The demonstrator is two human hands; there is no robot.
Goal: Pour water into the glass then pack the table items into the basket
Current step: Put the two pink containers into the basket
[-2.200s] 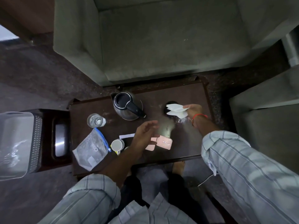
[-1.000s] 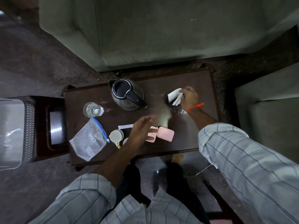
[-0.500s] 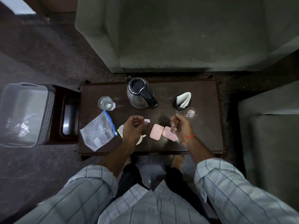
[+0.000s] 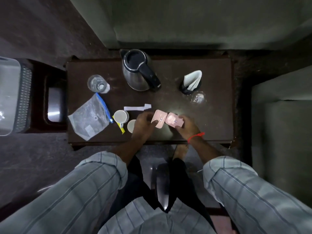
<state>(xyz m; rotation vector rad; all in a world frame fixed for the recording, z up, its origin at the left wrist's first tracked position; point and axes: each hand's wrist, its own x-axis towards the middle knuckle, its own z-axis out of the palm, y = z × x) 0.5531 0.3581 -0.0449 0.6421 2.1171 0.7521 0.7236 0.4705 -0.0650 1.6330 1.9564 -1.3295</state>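
Packing is in hand: at frame centre, two pink sachets point(image 4: 166, 121) are pinched, one by each grip, left hand point(image 4: 143, 122) and right hand point(image 4: 186, 126). Carrying to the basket point(image 4: 10, 97), far left, is called for next.

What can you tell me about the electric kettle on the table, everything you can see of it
The electric kettle stands upright at the far middle of the dark wooden table, in front of the green sofa. Its body looks like brushed stainless steel, with a black lid ringed by a shiny rim, a small spout pointing to the far left, and a thick black handle angled toward the near right. The lid looks closed. Neither hand touches it; nothing leans against it.
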